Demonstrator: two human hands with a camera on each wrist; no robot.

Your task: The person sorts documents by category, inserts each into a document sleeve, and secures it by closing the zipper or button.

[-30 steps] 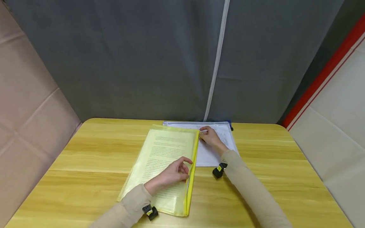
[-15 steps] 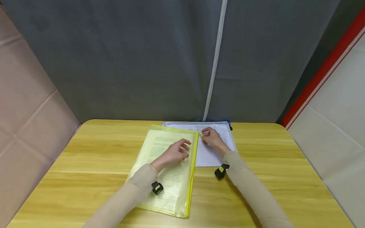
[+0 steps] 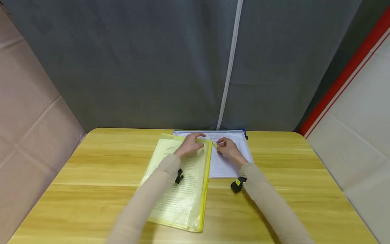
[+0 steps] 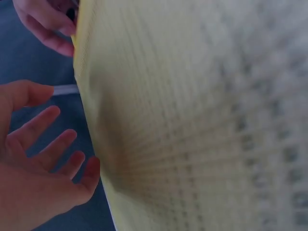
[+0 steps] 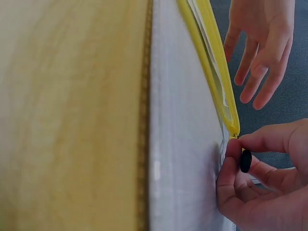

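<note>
On the wooden table point(image 3: 91, 169), right hand point(image 3: 226, 148) pinches the yellow pouch's point(image 3: 179, 189) zipper pull point(image 5: 245, 161); left hand point(image 3: 190, 144) hovers spread.

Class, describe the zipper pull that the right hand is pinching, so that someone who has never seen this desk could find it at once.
Start at the wooden table and find the yellow zip folder lying on it, partly over a white one. Follow the yellow zipper edge to its far corner, where the right hand pinches the zipper pull. It is small and black, unlike the yellow zip it hangs from.
</note>
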